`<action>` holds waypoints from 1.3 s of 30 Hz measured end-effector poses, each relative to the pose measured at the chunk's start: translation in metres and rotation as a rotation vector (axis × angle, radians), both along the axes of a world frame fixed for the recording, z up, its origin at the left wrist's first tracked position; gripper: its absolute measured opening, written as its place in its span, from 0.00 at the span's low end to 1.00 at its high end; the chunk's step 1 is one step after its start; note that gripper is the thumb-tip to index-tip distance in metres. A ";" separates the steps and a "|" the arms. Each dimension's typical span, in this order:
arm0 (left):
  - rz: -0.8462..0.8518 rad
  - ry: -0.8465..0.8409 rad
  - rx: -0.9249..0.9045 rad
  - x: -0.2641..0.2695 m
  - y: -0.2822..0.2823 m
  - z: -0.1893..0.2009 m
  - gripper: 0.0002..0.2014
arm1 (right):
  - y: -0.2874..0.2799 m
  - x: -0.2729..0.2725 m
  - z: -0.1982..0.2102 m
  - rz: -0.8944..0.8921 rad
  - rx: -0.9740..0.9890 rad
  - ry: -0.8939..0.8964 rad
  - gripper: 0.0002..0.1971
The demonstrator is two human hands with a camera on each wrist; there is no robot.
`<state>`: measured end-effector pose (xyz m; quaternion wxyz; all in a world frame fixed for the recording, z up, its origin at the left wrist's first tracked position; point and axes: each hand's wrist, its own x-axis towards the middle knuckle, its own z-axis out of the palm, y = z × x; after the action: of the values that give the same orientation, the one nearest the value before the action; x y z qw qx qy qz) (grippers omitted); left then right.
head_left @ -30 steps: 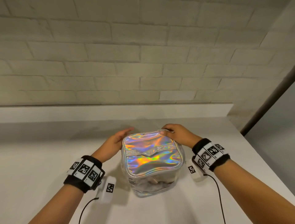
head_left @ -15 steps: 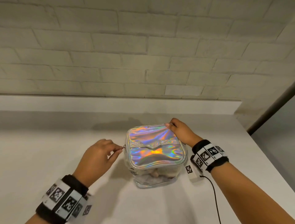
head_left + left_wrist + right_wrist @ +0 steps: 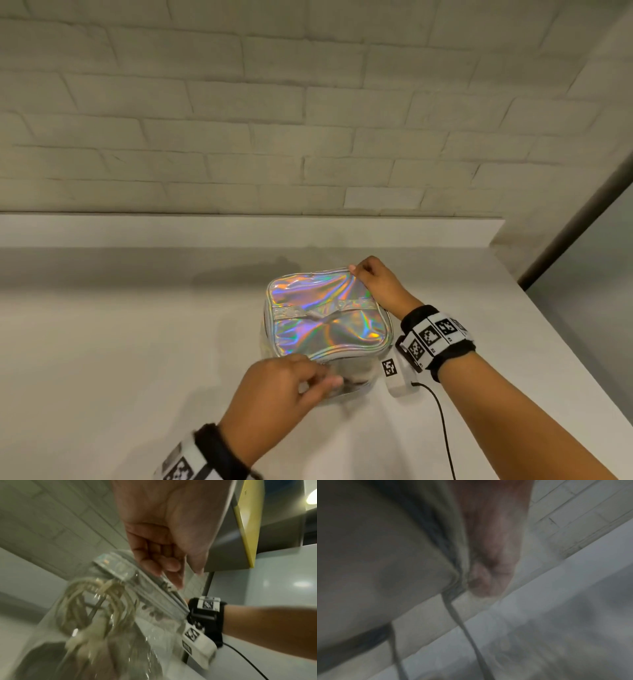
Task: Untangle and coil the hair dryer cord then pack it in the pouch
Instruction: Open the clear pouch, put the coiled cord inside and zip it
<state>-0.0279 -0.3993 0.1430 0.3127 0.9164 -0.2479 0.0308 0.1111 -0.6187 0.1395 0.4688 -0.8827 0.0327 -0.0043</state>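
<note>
The holographic pouch (image 3: 325,315) stands on the white table (image 3: 137,342) with its lid down. My left hand (image 3: 318,378) is at the pouch's near edge, thumb and fingers curled and pinching the zipper pull (image 3: 167,586). Through the clear side wall, the left wrist view shows the coiled beige cord (image 3: 96,601) inside the pouch (image 3: 120,568). My right hand (image 3: 356,272) pinches the lid's far right corner and holds it still. The right wrist view is blurred, with fingertips (image 3: 488,574) against the pouch edge (image 3: 453,568).
A raised ledge (image 3: 239,229) and a brick wall (image 3: 308,120) run close behind the pouch. The table's right edge (image 3: 565,342) slants past my right forearm. A black cable (image 3: 442,421) trails from the right wrist unit across the table.
My left hand has travelled from the pouch's left side round to its near edge, still pinching at the zipper. The right hand has kept its hold on the far corner.
</note>
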 end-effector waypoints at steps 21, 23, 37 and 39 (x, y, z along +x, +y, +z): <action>0.008 -0.096 0.061 0.121 0.003 -0.008 0.27 | -0.051 -0.063 0.027 0.187 -0.741 -0.230 0.05; 0.033 -0.128 0.030 0.118 -0.004 -0.006 0.28 | -0.047 -0.083 0.025 0.191 -0.752 -0.230 0.06; -0.157 -0.249 0.400 0.125 -0.007 0.002 0.34 | -0.029 -0.070 0.000 -0.217 0.441 -0.041 0.13; -0.116 -0.306 0.442 0.124 -0.011 0.006 0.33 | -0.032 -0.067 0.005 -0.208 0.408 -0.059 0.13</action>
<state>0.0964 -0.4098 0.1489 0.0652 0.9314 -0.3450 0.0962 0.0444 -0.6503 0.1443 0.6353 -0.7611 0.1099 -0.0715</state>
